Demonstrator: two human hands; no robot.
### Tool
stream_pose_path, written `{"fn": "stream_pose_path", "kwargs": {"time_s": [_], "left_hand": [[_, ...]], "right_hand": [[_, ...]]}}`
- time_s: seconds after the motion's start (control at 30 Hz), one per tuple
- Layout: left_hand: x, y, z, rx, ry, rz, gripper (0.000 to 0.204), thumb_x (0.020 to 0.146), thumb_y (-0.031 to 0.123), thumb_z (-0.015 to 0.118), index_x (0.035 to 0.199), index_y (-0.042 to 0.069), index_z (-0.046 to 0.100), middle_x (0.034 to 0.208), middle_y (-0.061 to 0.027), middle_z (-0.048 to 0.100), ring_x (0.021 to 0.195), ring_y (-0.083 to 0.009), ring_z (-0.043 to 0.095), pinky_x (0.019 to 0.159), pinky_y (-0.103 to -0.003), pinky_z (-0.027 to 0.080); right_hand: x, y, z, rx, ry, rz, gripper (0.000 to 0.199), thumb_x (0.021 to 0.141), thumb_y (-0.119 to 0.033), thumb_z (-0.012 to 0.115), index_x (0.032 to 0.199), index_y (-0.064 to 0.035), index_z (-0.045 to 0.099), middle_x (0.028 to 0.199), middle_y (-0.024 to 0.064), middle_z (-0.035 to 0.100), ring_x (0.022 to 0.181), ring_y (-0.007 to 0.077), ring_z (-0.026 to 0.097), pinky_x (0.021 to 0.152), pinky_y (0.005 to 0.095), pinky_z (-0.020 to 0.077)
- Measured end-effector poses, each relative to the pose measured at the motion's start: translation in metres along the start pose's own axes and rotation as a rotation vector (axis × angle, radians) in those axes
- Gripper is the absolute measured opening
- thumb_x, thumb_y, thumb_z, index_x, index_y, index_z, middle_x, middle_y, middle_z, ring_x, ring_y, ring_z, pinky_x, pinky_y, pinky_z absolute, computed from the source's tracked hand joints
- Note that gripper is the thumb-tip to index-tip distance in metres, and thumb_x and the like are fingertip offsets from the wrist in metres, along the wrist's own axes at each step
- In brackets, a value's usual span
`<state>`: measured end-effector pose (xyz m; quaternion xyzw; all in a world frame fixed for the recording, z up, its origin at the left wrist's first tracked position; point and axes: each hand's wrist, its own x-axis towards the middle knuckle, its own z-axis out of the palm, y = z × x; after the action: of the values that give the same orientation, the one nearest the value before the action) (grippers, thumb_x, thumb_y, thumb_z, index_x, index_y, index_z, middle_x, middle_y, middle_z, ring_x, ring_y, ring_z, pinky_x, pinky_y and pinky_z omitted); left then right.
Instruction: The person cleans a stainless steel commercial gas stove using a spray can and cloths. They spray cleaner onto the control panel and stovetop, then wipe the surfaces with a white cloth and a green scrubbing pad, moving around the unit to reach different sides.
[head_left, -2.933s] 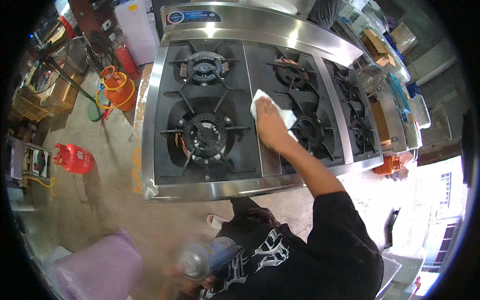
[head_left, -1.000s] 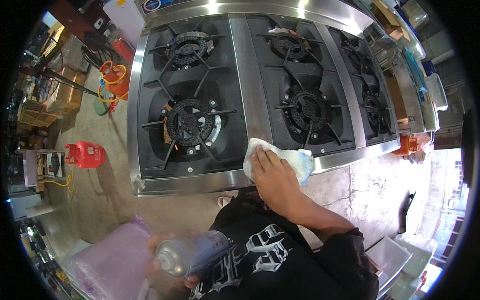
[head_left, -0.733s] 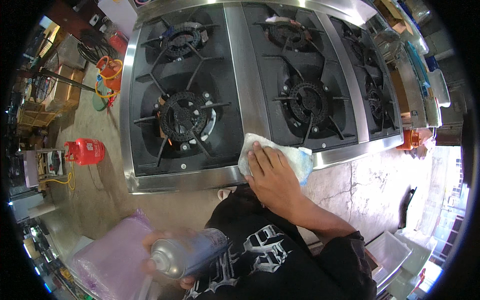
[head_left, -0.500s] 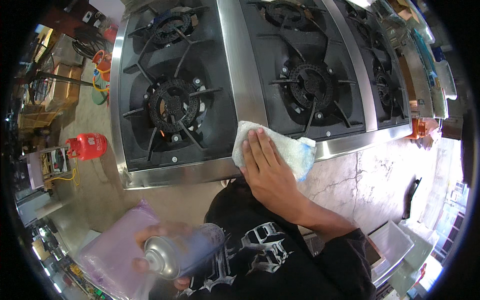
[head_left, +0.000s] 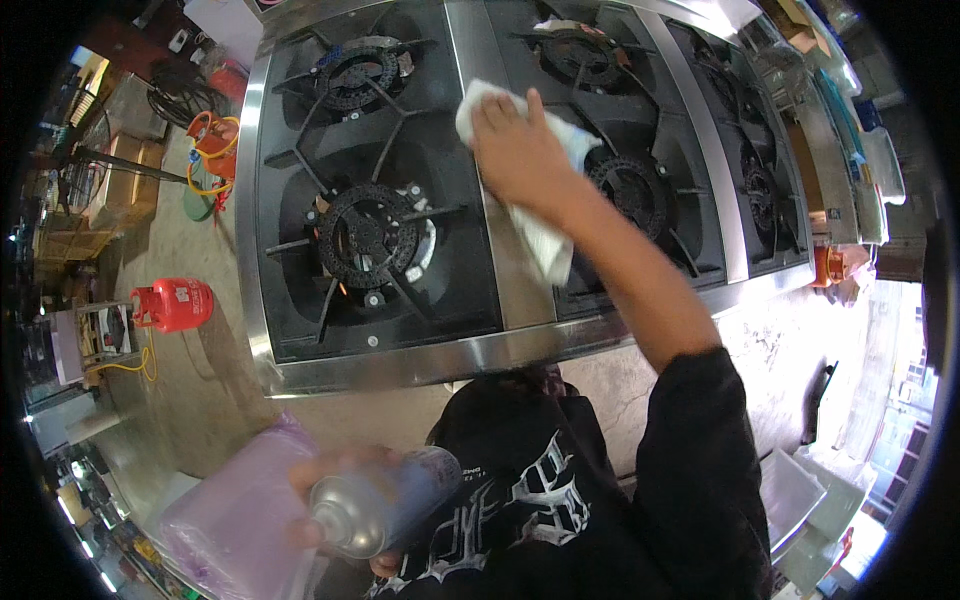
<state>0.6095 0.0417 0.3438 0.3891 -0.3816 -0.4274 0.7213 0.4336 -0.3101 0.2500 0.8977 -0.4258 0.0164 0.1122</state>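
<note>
A steel stove (head_left: pixel 385 376) with black burner plates and cast pan supports stands before me. My right hand (head_left: pixel 520 150) presses a white cloth (head_left: pixel 545 245) flat on the steel strip between the left and middle burner sections. The cloth's lower end trails toward the front edge. Its fingers lie stretched over the cloth, close together. Low on the left, my left hand (head_left: pixel 335 470) is wrapped round a spray can (head_left: pixel 385 505) with a silver domed top, held tilted by my torso. That hand is blurred by motion.
A red gas cylinder (head_left: pixel 173 304) stands on the floor to the left, an orange one (head_left: pixel 213 145) behind it. A purple plastic-wrapped bundle (head_left: pixel 235 505) lies at the lower left. Clear plastic bins (head_left: pixel 790 500) sit at the lower right.
My right hand has slid the cloth from the front edge far up the steel strip, its arm reaching forward. My left hand still holds the spray can, a little further right.
</note>
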Motion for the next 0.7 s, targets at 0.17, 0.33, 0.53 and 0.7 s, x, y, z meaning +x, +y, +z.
{"fn": "stream_pose_path", "kwargs": {"time_s": [0.17, 0.33, 0.53, 0.7], "left_hand": [[-0.01, -0.002, -0.001, 0.407, 0.212, 0.08, 0.081, 0.078, 0.042, 0.079, 0.14, 0.018, 0.032, 0.12, -0.0267, 0.05, 0.083, -0.0328, 0.065, 0.067, -0.041, 0.059], [-0.001, -0.014, -0.005, 0.431, 0.247, 0.225, 0.08, 0.081, 0.046, 0.074, 0.142, 0.019, 0.03, 0.119, -0.0261, 0.049, 0.082, -0.034, 0.065, 0.067, -0.04, 0.058], [0.0, -0.012, 0.001, 0.452, 0.235, 0.283, 0.08, 0.083, 0.048, 0.07, 0.146, 0.022, 0.028, 0.12, -0.0267, 0.047, 0.081, -0.0344, 0.064, 0.065, -0.04, 0.058], [-0.001, -0.015, 0.004, 0.457, 0.229, 0.311, 0.08, 0.085, 0.05, 0.067, 0.148, 0.025, 0.025, 0.122, -0.0272, 0.045, 0.08, -0.0347, 0.063, 0.064, -0.04, 0.057]], "right_hand": [[0.134, 0.068, 0.032, 0.03, -0.092, 0.005, 0.045, 0.104, -0.029, 0.043, 0.142, -0.0059, 0.05, 0.151, 0.0186, 0.048, 0.142, 0.0328, 0.045, 0.115, 0.0709, 0.0245], [0.239, 0.114, 0.052, 0.206, -0.17, 0.053, 0.043, 0.087, -0.017, 0.06, 0.128, -0.0048, 0.062, 0.141, 0.0187, 0.058, 0.134, 0.0343, 0.053, 0.112, 0.0717, 0.0281], [0.287, 0.136, 0.103, 0.237, -0.145, -0.023, 0.036, 0.085, -0.02, 0.063, 0.118, -0.0072, 0.067, 0.13, 0.0191, 0.065, 0.125, 0.0357, 0.06, 0.105, 0.0713, 0.0367], [0.305, 0.139, 0.124, 0.209, -0.058, -0.137, 0.034, 0.086, -0.023, 0.063, 0.115, -0.0075, 0.068, 0.121, 0.0184, 0.069, 0.117, 0.0357, 0.064, 0.098, 0.0673, 0.0447]]}}
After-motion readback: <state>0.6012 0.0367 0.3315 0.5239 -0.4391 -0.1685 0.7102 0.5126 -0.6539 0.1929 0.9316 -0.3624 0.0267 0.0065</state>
